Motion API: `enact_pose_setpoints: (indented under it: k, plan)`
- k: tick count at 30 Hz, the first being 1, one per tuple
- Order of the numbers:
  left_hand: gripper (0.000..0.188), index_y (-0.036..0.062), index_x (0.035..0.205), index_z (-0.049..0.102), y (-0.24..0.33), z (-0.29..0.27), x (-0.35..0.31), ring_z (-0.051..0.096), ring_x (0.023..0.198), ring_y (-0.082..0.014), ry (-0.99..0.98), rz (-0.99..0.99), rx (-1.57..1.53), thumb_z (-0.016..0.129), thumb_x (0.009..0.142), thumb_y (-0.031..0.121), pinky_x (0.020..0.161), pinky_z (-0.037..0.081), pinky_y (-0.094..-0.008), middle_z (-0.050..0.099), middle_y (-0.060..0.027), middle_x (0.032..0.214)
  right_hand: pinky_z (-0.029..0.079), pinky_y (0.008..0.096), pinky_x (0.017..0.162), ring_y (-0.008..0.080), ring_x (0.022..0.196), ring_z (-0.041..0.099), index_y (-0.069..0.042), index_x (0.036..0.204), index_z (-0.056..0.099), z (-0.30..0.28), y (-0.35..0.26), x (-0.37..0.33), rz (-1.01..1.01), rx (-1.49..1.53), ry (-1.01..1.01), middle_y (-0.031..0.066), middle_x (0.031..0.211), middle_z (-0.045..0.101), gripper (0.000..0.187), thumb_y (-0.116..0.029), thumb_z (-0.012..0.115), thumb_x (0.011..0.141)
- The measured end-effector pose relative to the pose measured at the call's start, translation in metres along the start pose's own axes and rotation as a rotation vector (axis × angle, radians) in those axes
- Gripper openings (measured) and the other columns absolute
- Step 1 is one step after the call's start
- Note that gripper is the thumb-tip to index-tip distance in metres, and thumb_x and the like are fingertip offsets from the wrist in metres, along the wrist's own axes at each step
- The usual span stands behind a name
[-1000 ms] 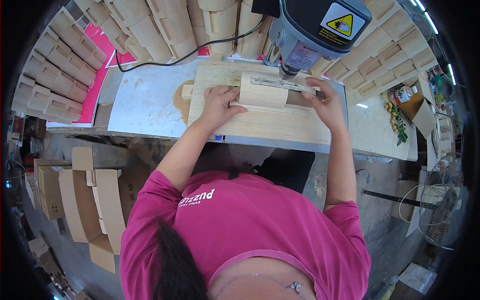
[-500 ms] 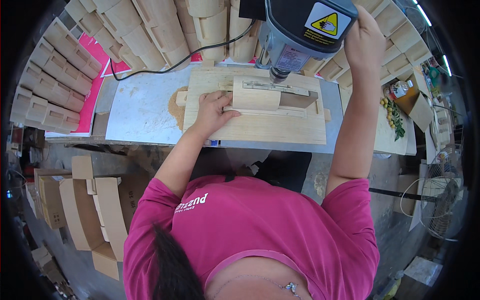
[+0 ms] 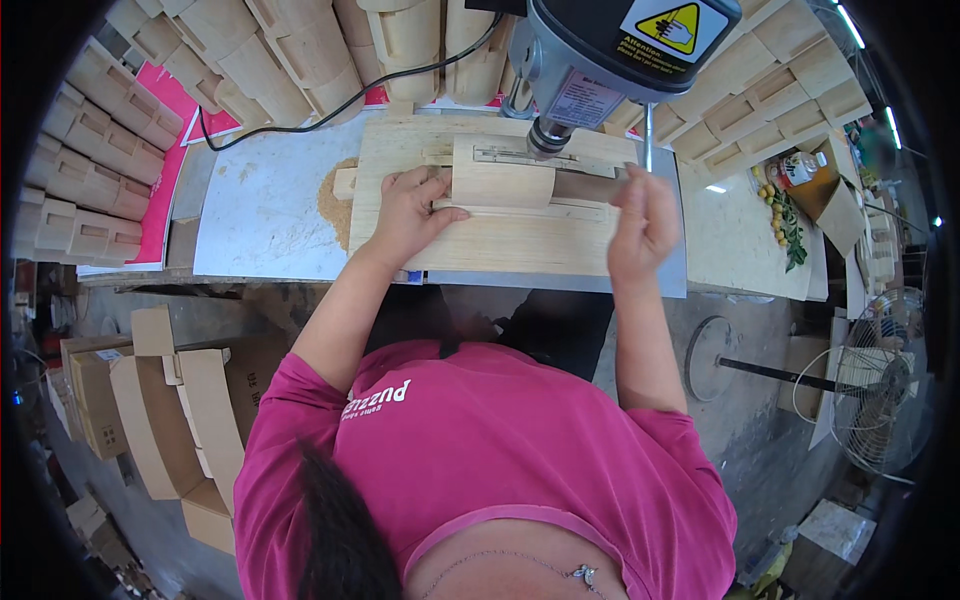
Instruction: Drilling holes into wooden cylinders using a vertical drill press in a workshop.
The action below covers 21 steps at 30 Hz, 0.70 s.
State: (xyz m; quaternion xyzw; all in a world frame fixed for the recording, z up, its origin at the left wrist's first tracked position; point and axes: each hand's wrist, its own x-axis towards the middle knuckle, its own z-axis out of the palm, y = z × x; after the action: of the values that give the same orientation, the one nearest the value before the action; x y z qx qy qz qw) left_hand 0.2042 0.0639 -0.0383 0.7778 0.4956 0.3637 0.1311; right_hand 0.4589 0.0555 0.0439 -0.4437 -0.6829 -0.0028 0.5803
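A pale curved wooden piece [image 3: 503, 182] with a long slot along its top lies in a wooden jig board [image 3: 480, 245] on the bench. My left hand [image 3: 408, 212] grips the left end of this piece, fingers bent at its edge and thumb along the near side. Just above the slot hangs the chuck of a drill press [image 3: 547, 138]; the bit itself is too small to make out. My right hand [image 3: 645, 222] is closed around the low end of the drill press's metal lever [image 3: 648, 135], right of the jig.
Stacked curved wooden pieces [image 3: 290, 60] line the back and both sides. A black cable [image 3: 350, 105] crosses behind the jig, and sawdust [image 3: 335, 205] lies left of it. Open cardboard boxes [image 3: 150, 420] stand at lower left, a fan [image 3: 880, 380] at right.
My right hand has come down and toward me from beside the drill press head, and the lever now shows. The left hand stays at the wooden piece. The whole view has shifted slightly.
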Motion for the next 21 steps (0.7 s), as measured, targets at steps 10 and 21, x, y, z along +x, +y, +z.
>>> enact_pose_setpoints:
  k: [10, 21]
  plan:
    - [0.047, 0.0098, 0.101, 0.062, 0.002, 0.005, -0.001, 0.053, 0.080, -0.0198, 0.017, -0.009, 0.017, 0.073, 0.061, 0.032, 0.078, 0.029, -0.0354, 0.056, -0.0014, 0.080, 0.039, 0.0239, 0.050, 0.0149, 0.054, 0.049, 0.001, 0.084, 0.058, -0.024, -0.017, 0.035, -0.199, 0.027, 0.058, 0.0084, 0.069, 0.055, 0.005, -0.001, 0.055, 0.081]
    - [0.048, 0.0117, 0.101, 0.063, 0.034, 0.031, 0.014, 0.052, 0.083, -0.0192, 0.048, -0.001, 0.067, 0.073, 0.059, 0.034, 0.078, 0.028, -0.0362, 0.055, -0.0008, 0.078, 0.044, 0.0335, 0.063, 0.0290, 0.068, 0.058, 0.002, 0.084, 0.058, -0.002, -0.034, 0.187, 0.075, -0.122, -0.028, 0.0222, 0.072, 0.057, 0.028, -0.026, 0.052, 0.084]
